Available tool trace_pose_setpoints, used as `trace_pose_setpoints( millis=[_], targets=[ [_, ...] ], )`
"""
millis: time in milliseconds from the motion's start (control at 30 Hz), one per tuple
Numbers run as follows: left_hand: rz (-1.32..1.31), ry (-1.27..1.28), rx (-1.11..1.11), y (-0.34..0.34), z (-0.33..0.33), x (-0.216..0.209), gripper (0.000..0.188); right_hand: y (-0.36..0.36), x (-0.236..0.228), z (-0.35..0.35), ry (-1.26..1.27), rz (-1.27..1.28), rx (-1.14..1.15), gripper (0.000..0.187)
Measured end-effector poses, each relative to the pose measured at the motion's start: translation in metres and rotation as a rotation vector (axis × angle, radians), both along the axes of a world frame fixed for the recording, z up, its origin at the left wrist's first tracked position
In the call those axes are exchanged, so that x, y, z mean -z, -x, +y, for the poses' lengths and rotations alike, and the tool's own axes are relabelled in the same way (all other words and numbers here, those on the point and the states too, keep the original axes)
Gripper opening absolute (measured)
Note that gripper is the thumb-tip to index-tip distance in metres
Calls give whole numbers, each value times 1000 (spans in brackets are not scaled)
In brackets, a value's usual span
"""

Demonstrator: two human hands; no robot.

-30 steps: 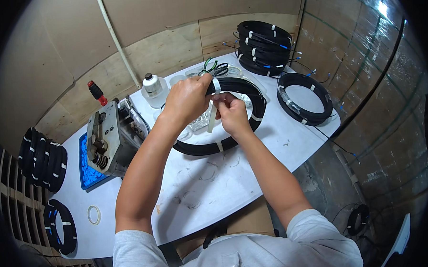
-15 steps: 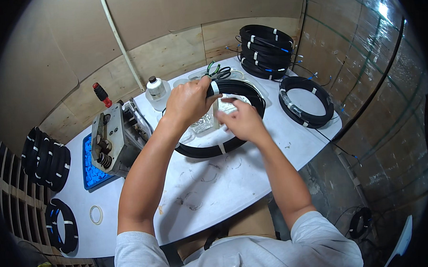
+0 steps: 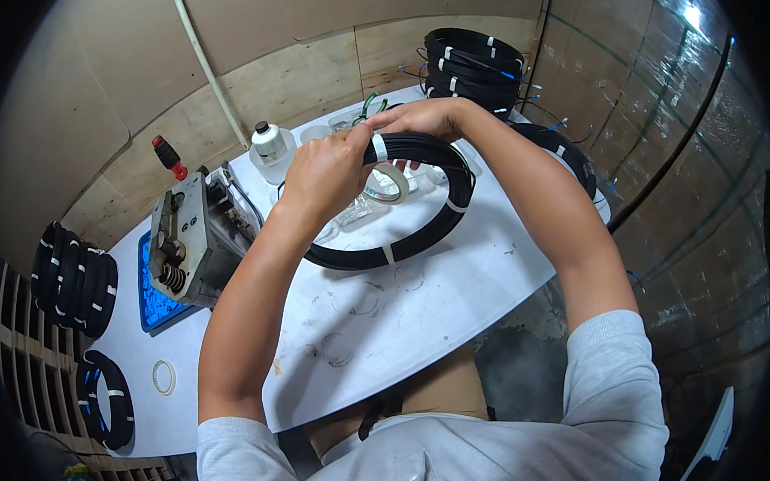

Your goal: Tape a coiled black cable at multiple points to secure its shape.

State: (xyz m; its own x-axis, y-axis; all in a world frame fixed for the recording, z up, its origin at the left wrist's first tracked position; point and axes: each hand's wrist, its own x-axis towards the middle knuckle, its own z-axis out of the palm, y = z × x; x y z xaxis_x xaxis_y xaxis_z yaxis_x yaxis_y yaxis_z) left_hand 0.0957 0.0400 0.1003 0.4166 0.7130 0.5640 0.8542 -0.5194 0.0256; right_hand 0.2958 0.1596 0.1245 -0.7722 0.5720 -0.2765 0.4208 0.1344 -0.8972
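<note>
A coil of black cable [image 3: 436,231], bound with white bands, is tilted up over the table. My left hand [image 3: 334,161] is closed round its upper left part, beside a white band [image 3: 379,147]. My right hand [image 3: 418,119] reaches over the coil's far side, its thumb side close to my left hand. Its fingers are mostly hidden behind the cable; some fingertips show below, at a pale roll of tape [image 3: 388,184] inside the ring. The hand looks closed on that roll, though the grip itself is covered.
At left stand a metal machine [image 3: 197,236], a blue tray [image 3: 158,306] and another tape ring [image 3: 164,376]. Black coils [image 3: 76,280] stand at the left edge, with more stacked [image 3: 472,69] at back right. A white bottle [image 3: 269,144] and clear bags [image 3: 360,209] lie beyond the coil.
My right hand has moved from inside the ring up over the coil's far side, its elbow swinging out to the right. The tape roll now shows inside the ring. My left hand keeps its hold.
</note>
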Motion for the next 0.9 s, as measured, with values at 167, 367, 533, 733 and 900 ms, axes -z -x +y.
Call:
trace_pose_setpoints(
  millis=[167, 367, 533, 733, 900],
  targets=[
    [9, -13, 39, 2, 0, 2, 26, 16, 12, 7, 154, 51, -116, 57],
    [11, -59, 45, -4, -3, 1, 21, 14, 21, 15, -159, 278, -163, 58],
    [-11, -16, -26, -1, 1, 1, 21, 7, -10, -12, 10, 475, 272, 63],
    [-6, 42, -92, -5, 0, 0, 21, 9, -31, -23, -151, 482, 326, 56],
    [-8, 55, -85, -7, -2, -1, 20, 12, -35, -24, -238, 451, 338, 51]
  ],
)
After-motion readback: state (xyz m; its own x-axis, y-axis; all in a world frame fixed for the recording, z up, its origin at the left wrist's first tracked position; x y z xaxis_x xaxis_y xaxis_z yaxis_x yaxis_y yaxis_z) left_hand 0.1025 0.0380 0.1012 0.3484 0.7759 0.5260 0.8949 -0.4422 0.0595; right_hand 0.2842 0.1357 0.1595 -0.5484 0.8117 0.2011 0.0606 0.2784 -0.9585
